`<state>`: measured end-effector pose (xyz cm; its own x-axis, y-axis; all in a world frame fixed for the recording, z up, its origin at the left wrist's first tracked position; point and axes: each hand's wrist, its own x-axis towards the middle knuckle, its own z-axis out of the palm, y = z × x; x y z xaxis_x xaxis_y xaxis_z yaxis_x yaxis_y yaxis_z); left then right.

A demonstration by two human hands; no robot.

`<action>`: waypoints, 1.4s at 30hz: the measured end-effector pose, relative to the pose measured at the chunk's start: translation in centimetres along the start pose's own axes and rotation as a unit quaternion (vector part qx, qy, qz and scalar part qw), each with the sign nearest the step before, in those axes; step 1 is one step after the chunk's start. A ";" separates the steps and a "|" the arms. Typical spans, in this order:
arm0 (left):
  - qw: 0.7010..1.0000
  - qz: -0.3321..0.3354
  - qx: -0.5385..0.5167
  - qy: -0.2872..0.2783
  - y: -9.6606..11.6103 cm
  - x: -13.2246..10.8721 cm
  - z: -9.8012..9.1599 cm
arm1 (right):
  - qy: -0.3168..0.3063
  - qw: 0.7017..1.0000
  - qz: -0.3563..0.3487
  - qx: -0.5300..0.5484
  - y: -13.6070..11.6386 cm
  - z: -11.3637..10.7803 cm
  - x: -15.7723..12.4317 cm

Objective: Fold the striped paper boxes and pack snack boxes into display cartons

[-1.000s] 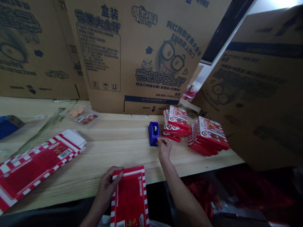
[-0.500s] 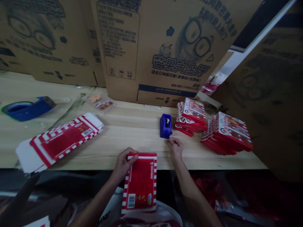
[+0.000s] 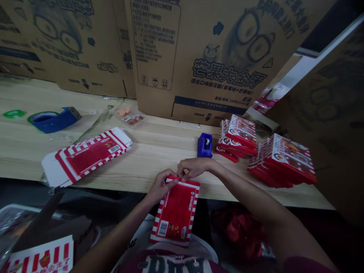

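Observation:
My left hand (image 3: 162,186) grips the upper left corner of a flat red carton (image 3: 176,212) with white-striped edges and a barcode, its thumb on top. The carton's top end lies by the table edge, and its lower end is over my lap. My right hand (image 3: 193,168) is bent over the carton's top edge, fingertips pinched together beside my left fingers. Whatever is between those fingertips is too small or hidden to see. Just beyond my right hand stands a small blue tape dispenser (image 3: 204,145).
Flattened red-and-white cartons (image 3: 91,155) lie fanned on the left. Behind them are a larger blue tape dispenser (image 3: 55,120) and a clear packet (image 3: 129,115). Two stacks of filled-out boxes, a nearer one (image 3: 281,163) and a farther one (image 3: 239,134), stand right. Large cardboard cartons (image 3: 199,49) wall the back.
My right hand has moved from the small tape dispenser left to the carton's top edge. My left hand still holds the carton. The camera view has shifted somewhat.

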<state>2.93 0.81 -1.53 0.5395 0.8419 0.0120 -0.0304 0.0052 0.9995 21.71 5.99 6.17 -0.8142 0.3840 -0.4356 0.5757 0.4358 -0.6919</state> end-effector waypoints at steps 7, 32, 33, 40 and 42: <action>1.000 -0.001 0.005 0.024 -0.2 -0.6 -0.5 | 0.195 0.966 0.124 -0.116 -1.2 3.3 -0.5; 0.881 0.383 0.265 0.089 10.9 -4.7 -1.6 | 0.381 0.738 0.068 0.554 -3.1 4.9 -5.3; 0.843 0.431 0.307 0.096 11.0 -4.7 -1.1 | 0.364 0.734 0.074 0.569 -3.0 4.9 -5.9; 0.765 0.458 0.428 -0.143 4.8 -3.4 0.4 | 0.348 0.709 0.071 0.609 -0.3 7.9 -3.9; 0.798 0.364 0.438 -0.196 3.2 -3.4 -2.2 | 0.386 0.692 0.075 0.605 0.2 8.1 -3.7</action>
<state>-0.90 -0.83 1.54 0.8740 0.2161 0.4353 0.0521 -0.9322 0.3581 24.21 -1.92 2.91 -0.2005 0.8749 -0.4408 -0.2164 -0.4784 -0.8510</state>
